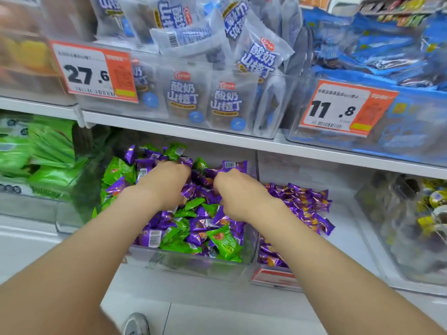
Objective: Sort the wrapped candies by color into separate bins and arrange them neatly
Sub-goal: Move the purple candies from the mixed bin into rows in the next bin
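Shoe: grey toe on the pale floor, at the bottom edge between the two bare forearms.
Middle bin: clear plastic, its front wall nearest, on the lower shelf.
Mixed candies: purple and green wrapped pieces heaped together in the middle bin (purple is the larger share).
Left hand: knuckles up, fingers curled down into the heap near the back; the tips are buried, so I cannot tell whether they hold a piece.
Right hand: just beside the left, fingers curled, thumb and forefinger pinching a purple candy above the heap.
Right bin: touching the middle bin's side and holding only a purple pile against its left part.
Green packets: stacked in the bin to the left.
Yellow sweets: blurred, in the far-right bin.
Upper shelf: white edge above both hands.
White packets: upright in a clear bin with a tag reading 27.6.
Blue packets: to the right, tagged 11.8.
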The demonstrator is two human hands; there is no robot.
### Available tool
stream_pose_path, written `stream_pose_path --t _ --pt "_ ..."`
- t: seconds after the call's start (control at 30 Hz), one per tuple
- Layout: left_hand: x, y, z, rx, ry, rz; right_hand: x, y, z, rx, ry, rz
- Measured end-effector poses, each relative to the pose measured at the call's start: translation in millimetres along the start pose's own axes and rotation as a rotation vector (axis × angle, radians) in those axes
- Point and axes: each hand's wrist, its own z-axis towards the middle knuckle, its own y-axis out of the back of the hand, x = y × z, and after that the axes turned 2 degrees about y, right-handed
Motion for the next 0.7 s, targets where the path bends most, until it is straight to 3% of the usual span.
stream_pose_path --t 0.1,0.2,0.3,0.47,0.6,0.7 --pt "-3 1 -1 -0.007 0.020 -0.013 -4 -9 3 -0.119 0.003 0.116" --pt "-4 4 -4 -0.045 0.050 -0.120 -7 -5 -5 -0.326 -0.022 0.405" --pt "-10 15 -17 -0.148 0.043 -0.258 -12 3 -27 -0.421 -0.078 0.704" --pt "-36 37 -55 -0.099 0.018 -0.728 -12 17 -65 -0.443 -0.213 1.277" --pt "-64 44 -76 0.039 -0.042 -1.226 -10 19 -82 -0.476 -0.304 1.476" --pt "-84 45 -80 0.073 -0.078 -1.348 -18 17 -93 -0.469 -0.323 1.587"
